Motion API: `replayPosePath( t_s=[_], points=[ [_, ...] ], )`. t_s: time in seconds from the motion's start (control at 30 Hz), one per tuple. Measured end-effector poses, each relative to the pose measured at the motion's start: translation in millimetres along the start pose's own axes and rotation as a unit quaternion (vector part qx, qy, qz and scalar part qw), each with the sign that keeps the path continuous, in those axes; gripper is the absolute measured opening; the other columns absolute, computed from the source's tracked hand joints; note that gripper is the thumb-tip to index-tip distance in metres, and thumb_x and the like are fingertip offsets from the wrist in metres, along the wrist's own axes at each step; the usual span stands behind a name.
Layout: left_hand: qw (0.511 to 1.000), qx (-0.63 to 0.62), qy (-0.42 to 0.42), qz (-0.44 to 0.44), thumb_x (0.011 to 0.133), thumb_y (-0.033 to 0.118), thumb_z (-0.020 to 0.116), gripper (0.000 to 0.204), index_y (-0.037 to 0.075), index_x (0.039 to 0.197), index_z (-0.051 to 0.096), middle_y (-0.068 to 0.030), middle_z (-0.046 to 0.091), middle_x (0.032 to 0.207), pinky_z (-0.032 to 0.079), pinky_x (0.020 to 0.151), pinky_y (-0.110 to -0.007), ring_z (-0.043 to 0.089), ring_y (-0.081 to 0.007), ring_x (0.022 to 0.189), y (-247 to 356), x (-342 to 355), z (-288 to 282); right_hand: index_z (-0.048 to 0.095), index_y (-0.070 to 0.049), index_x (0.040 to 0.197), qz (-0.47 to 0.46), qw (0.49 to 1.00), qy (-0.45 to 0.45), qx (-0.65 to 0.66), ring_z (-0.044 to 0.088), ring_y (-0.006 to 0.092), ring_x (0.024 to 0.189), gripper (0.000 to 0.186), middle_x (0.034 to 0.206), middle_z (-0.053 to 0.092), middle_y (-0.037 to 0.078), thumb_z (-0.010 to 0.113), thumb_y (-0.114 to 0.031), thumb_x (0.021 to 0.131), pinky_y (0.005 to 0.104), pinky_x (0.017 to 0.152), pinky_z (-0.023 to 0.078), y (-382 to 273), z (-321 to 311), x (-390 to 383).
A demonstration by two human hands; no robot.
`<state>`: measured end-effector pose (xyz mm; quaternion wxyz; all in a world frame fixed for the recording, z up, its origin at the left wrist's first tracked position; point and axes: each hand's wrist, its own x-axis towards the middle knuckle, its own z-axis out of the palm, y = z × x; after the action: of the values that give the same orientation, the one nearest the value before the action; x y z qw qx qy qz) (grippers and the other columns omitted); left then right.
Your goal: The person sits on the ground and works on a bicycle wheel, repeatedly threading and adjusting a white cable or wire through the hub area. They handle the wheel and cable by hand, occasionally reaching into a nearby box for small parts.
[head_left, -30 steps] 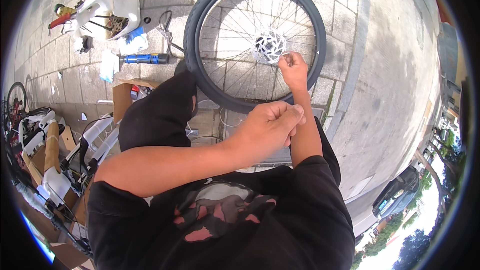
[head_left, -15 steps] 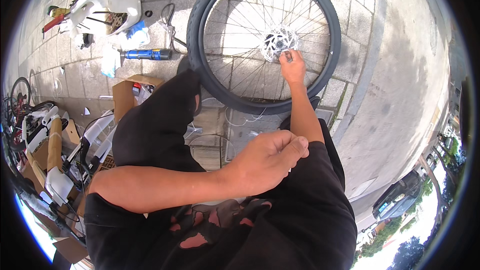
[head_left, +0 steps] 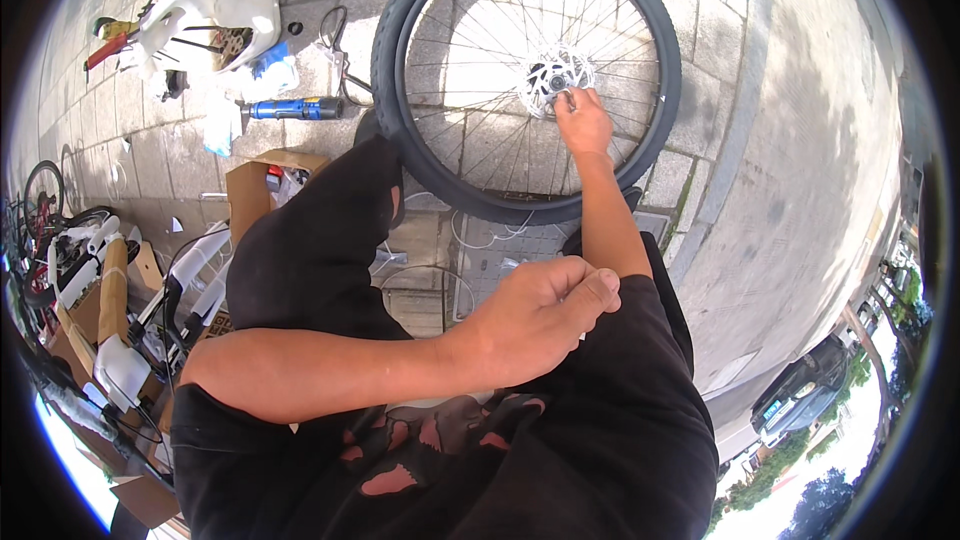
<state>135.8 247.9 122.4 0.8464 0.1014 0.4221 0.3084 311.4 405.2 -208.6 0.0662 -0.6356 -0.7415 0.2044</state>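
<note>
A bicycle wheel with a black tyre (head_left: pixel 668 65) lies flat on the paving in front of me. At its hub is a silver disc brake rotor (head_left: pixel 536 75). My right hand (head_left: pixel 585 123) reaches over the spokes, thumb and fingers pinched together at the rotor's near right side, close to the hub. Whatever sits in that pinch is too small to make out. Closer to my body, my left hand (head_left: pixel 540 315) is closed above my right thigh, thumb pressed on the curled fingers. A tiny pale bit shows beneath it, but what it holds stays hidden.
Left of the wheel lie a blue and black cylinder (head_left: pixel 295 109), a white plastic container (head_left: pixel 225 15) with tools, and an open cardboard box (head_left: pixel 250 195). Partly wrapped bicycle frames (head_left: pixel 112 310) crowd the lower left. A dark car (head_left: pixel 805 390) stands far right.
My right hand has shifted slightly upward, closer to the hub, still pinched. The left hand stays closed in nearly the same place.
</note>
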Motion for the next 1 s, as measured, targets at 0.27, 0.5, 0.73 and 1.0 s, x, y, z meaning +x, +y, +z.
replayPosePath(
  t_s=[0.27,0.5,0.73,1.0],
  points=[
    [1.000,0.006,-0.002,-0.005,0.114,0.039,0.051,0.042,0.002,0.105,0.068,0.0031,0.055,0.072,0.041,0.058,-0.023,0.050,-0.0043,0.066,2.8,-0.8,1.5,0.075,-0.018,0.112,0.003,1.000,-0.016,-0.009,0.072,0.0338,0.096,0.024,0.113,0.072,0.004,0.066,-0.034,0.096,0.0475,0.086,0.056,0.8,-2.9,-0.9],
    [1.000,0.013,0.002,-0.005,0.114,0.039,0.050,0.042,0.003,0.104,0.068,0.0032,0.054,0.071,0.041,0.057,-0.022,0.050,-0.0040,0.065,1.8,0.2,1.7,0.075,-0.016,0.112,0.046,0.998,-0.017,0.034,0.071,0.0346,0.100,0.027,0.113,0.072,0.008,0.065,-0.036,0.097,0.0473,0.090,0.055,-4.8,-2.2,0.1],
    [1.000,0.011,-0.001,-0.010,0.114,0.039,0.050,0.041,0.003,0.104,0.068,0.0032,0.054,0.071,0.041,0.058,-0.022,0.051,-0.0043,0.065,4.6,-1.0,2.6,0.074,-0.014,0.113,0.020,1.000,-0.012,0.006,0.071,0.0361,0.099,0.031,0.112,0.073,0.010,0.065,-0.038,0.097,0.0480,0.089,0.055,1.5,0.0,0.4],
    [1.000,0.013,-0.001,-0.003,0.114,0.038,0.050,0.041,0.003,0.104,0.068,0.0031,0.054,0.071,0.041,0.058,-0.023,0.050,-0.0043,0.065,2.6,-0.8,2.2,0.074,-0.014,0.114,0.028,0.996,-0.009,0.080,0.072,0.0360,0.098,0.027,0.111,0.074,0.011,0.070,-0.032,0.094,0.0469,0.089,0.056,4.3,0.8,-3.9]
  ],
)
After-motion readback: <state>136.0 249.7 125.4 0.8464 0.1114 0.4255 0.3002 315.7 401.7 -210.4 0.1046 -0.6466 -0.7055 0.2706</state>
